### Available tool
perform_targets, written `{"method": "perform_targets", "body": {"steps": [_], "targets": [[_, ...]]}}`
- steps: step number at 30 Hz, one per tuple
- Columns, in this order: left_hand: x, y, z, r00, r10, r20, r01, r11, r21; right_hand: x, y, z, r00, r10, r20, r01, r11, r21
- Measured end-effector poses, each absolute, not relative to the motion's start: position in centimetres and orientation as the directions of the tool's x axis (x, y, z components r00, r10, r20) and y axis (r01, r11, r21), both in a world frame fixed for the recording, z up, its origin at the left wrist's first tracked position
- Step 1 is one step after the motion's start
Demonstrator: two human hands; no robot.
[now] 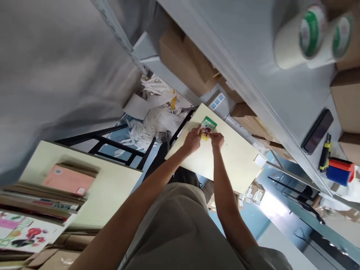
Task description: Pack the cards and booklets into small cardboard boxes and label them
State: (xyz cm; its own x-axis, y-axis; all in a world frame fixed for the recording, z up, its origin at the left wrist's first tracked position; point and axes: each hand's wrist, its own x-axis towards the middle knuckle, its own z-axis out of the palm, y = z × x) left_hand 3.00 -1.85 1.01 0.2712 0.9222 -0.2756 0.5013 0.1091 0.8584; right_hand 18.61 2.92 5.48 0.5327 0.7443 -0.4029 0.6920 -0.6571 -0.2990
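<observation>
While we lean forward over our own khaki-clad lap, both arms stretch out to the far cream worktop [233, 161]. Our left hand [192, 140] and right hand [217, 141] meet at the near edge of a small card [208, 126], printed green, yellow and red. Each grip looks pinched on that edge, fingertips pressed together on the card, though the view is too small to show single fingers. The card lies on the worktop near its far left corner. We judge the work to be midway: the card is down on the surface but not yet released, and the surface around it is bare.

Closer on the left, a second cream worktop [112, 187] carries a stack of picture books [25, 228] and a pink booklet [69, 179]. It is well apart from our hands.

Between the two worktops a black frame [118, 150] crosses a gap, and beyond it lies a heap of white paper strips [152, 120].

Farther off, cardboard boxes [185, 63] sit by a white socket strip [217, 101]. On the grey surface at right we see a dark phone [317, 131], a blue and red tape dispenser [340, 170] and two tape rolls [306, 35]. None of it blocks our reach.
</observation>
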Motion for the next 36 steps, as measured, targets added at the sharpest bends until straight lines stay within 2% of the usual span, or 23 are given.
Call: {"method": "perform_targets", "body": {"steps": [3,7,10,13,16,19,21,23,27,34,36], "targets": [[2.8,-2.1,1.8,0.284,0.915,-0.286,0.494,0.116,0.862,18.6,3.9,6.6,0.524,0.729,-0.439,0.734,-0.649,-0.200],[-0.3,-2.7,1.1,0.225,0.936,-0.270,0.327,0.189,0.926,17.1,5.3,8.3,0.485,0.761,-0.432,0.827,-0.560,-0.058],[-5.1,-4.2,-1.3,0.026,0.937,-0.348,0.199,0.337,0.920,13.4,6.0,8.4,0.389,0.861,-0.326,0.901,-0.430,-0.059],[-10.6,-6.4,-5.5,-0.222,0.827,-0.517,0.089,0.545,0.834,7.3,6.4,6.1,0.222,0.920,-0.324,0.951,-0.278,-0.137],[-14.9,-8.6,-10.3,-0.366,0.612,-0.701,0.032,0.761,0.647,0.6,6.7,1.1,0.020,0.891,-0.454,0.974,-0.119,-0.191],[-17.0,-10.3,-14.6,-0.341,0.441,-0.830,0.111,0.896,0.430,-3.8,7.0,-5.6,-0.102,0.780,-0.617,0.985,-0.006,-0.171],[-17.3,-11.1,-17.0,-0.311,0.385,-0.869,0.169,0.922,0.348,-4.8,7.1,-10.1,-0.110,0.698,-0.707,0.991,0.023,-0.131],[-17.0,-11.6,-19.1,-0.294,0.366,-0.883,0.171,0.929,0.328,-4.6,7.2,-14.3,-0.078,0.645,-0.761,0.993,-0.016,-0.115],[-15.3,-12.1,-23.4,-0.278,0.340,-0.898,0.056,0.939,0.338,-2.9,7.4,-21.7,-0.063,0.624,-0.779,0.985,-0.086,-0.148],[-11.0,-11.2,-32.4,-0.237,0.356,-0.904,-0.025,0.928,0.372,-1.2,8.4,-32.4,-0.041,0.523,-0.852,0.999,0.012,-0.041],[-10.1,-10.5,-35.3,-0.232,0.359,-0.904,-0.043,0.925,0.378,-0.8,8.7,-35.2,-0.015,0.495,-0.869,0.997,0.076,0.026]]}}
